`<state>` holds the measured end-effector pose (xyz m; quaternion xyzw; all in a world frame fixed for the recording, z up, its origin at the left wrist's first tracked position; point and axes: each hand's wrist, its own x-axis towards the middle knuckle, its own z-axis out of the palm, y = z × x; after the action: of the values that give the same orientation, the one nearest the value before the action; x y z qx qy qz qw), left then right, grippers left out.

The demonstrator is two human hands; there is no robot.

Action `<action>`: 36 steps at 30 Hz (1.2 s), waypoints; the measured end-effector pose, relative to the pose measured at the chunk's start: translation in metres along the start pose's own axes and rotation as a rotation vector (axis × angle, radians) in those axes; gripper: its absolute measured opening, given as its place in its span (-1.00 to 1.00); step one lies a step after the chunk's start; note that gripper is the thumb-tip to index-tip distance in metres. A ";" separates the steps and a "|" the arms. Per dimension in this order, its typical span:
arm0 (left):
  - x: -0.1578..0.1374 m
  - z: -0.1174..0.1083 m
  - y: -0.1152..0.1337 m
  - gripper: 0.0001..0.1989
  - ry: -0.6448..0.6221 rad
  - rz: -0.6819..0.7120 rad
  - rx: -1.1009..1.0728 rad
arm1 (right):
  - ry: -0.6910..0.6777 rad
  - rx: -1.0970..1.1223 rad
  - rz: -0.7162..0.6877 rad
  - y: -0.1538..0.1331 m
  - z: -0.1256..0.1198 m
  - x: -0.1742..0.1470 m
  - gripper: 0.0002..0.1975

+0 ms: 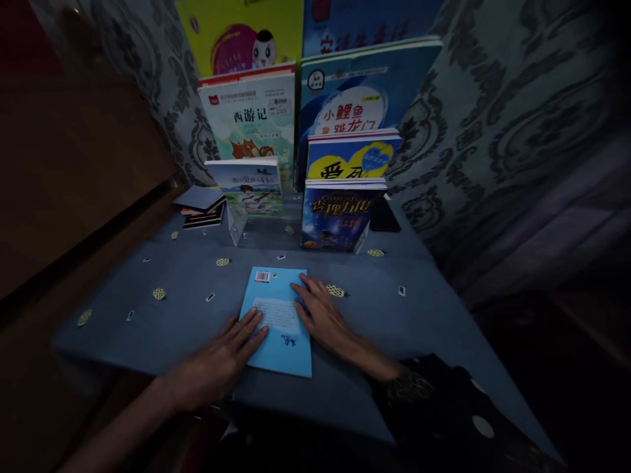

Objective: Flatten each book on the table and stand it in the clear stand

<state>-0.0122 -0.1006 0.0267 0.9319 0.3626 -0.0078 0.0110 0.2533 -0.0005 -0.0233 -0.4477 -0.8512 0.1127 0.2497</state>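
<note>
A light blue book (280,351) lies closed on the table, its barcode at the far edge and its printing upside down to me. My left hand (224,355) rests on its left side with outstretched fingers on the cover. On the right edge lies my right hand (328,318), fingers spread and touching the cover. Neither hand grips anything. Beyond the book, a clear display rack (266,233) holds upright books in steps, among them a small book with a figure in a landscape (254,194) and a dark blue-purple book (338,217).
The table (187,328) has a grey-blue cloth with pineapple prints. A small stack of books (200,207) lies at the back left. A dark flat object (384,215) sits right of the rack. Patterned curtain (473,125) hangs behind; a brown wooden surface (73,184) stands at left.
</note>
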 end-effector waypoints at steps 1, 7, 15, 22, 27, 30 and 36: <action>0.000 -0.005 -0.003 -0.11 -0.021 0.007 -0.032 | 0.001 -0.014 -0.003 -0.001 0.001 0.000 -0.58; 0.026 0.001 -0.043 -0.45 0.023 -0.127 -0.043 | -0.052 -0.093 0.006 -0.008 -0.001 0.008 -0.56; 0.081 0.021 -0.077 -0.60 0.281 -0.354 0.060 | -0.073 -0.148 0.047 -0.010 -0.007 0.017 -0.53; 0.090 0.019 -0.070 -0.66 0.365 -0.338 0.073 | -0.037 -0.107 0.047 -0.003 -0.001 0.014 -0.50; 0.094 0.020 -0.069 -0.66 0.369 -0.368 0.129 | -0.070 -0.090 0.065 -0.006 -0.004 0.015 -0.50; 0.095 0.022 -0.068 -0.65 0.362 -0.344 0.142 | -0.076 -0.071 0.089 -0.008 -0.007 0.016 -0.50; 0.099 0.025 -0.066 -0.62 0.354 -0.344 0.086 | -0.061 -0.048 0.091 -0.008 -0.008 0.015 -0.51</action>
<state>0.0165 0.0141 -0.0011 0.8430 0.5112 0.1386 -0.0938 0.2450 0.0072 -0.0080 -0.4881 -0.8397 0.1172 0.2073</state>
